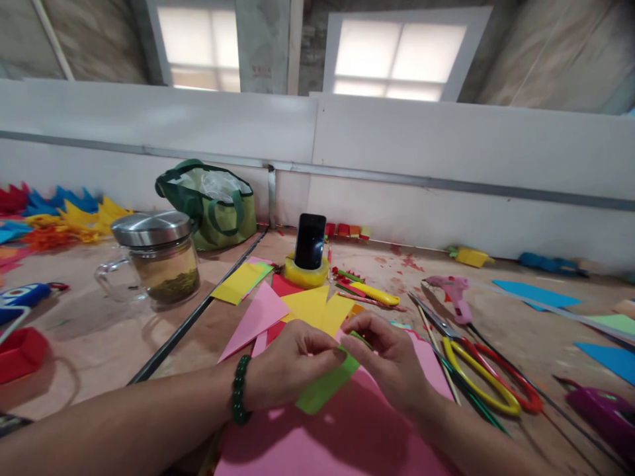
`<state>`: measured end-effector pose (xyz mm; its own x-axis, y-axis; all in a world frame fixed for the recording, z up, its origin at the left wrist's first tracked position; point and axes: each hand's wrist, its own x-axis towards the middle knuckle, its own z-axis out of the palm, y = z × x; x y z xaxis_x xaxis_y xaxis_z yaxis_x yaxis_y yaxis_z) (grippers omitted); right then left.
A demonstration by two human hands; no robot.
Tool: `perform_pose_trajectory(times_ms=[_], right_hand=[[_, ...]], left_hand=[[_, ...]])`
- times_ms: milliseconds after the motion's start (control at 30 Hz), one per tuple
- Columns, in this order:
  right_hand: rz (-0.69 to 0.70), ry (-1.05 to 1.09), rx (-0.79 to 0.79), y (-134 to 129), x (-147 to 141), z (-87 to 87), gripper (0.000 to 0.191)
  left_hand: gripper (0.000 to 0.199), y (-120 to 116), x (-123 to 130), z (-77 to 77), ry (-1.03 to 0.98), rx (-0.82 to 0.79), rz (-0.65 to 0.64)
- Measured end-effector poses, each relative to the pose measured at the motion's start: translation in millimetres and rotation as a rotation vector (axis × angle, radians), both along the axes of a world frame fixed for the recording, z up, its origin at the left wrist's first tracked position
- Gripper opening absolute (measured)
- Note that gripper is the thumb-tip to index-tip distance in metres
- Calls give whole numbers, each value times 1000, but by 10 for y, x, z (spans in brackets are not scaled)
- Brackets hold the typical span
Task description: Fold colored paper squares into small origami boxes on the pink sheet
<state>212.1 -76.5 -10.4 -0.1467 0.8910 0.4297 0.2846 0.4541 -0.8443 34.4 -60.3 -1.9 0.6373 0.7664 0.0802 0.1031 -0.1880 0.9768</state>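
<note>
Tabletop [387, 264], far edge against board: green bag [225, 208] and lidded glass mug [161, 264] left of centre; yellow tape roll [307, 272] at mid-far. Toward the right edge: pink glue gun [454, 295], scissors [479, 373], blue paper pieces [538, 293]. Pink sheets [337, 433] cover the near middle.

Green strip [328, 383] above pink sheets [337, 433]; yellow sheets [310, 309] and a red sheet [285, 286] beyond the pink sheets' far edge. Scissors [489, 377] with one yellow and one red handle; toward the tabletop's [94, 337] right edge, blue sheets [533, 294].
</note>
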Motion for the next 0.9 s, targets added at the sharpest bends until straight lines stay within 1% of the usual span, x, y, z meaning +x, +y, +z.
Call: perform_pose_trajectory(times_ms=[67,167,200,267,333,400,467,533,600,667,700,733,800,900], right_hand=[[16,8,-36,24,30,36,21],[-59,125,-36,79,95,89,23],[-90,166,-24,98,120,103,22],[-138,203,10,129,163,120,22],[-157,166,44,139,185,115,22],[-143,69,66,125,174,88,23],[-116,-35,101,89,132,49,24],[-71,-118,148,41,73,17,23],[14,-182,200,-2,24,8,19],[98,-217,258,-29,6,28,18],[110,-212,280,-35,10,46,18],[98,-189,296,-37,23,67,18],[25,-123,303,-36,59,112,18],[-63,-83,332,-36,102,163,7]], left_hand=[[31,4,-3,11,-11,-27,-28],[24,43,-9,27,-34,-58,-17],[22,65,-15,31,-39,-53,9],[19,124,-33,39,-73,-54,101],[18,190,-53,44,-183,-109,212],[23,242,-67,51,-352,-221,295],[29,261,-71,59,-497,-333,321],[31,245,-65,63,-575,-409,269],[29,207,-53,55,-594,-433,154],[30,171,-41,32,-582,-394,53],[30,157,-36,18,-565,-353,25],[30,146,-32,4,-541,-299,10],[28,129,-29,-18,-475,-171,-22],[27,98,-31,-26,-362,-19,-103]])
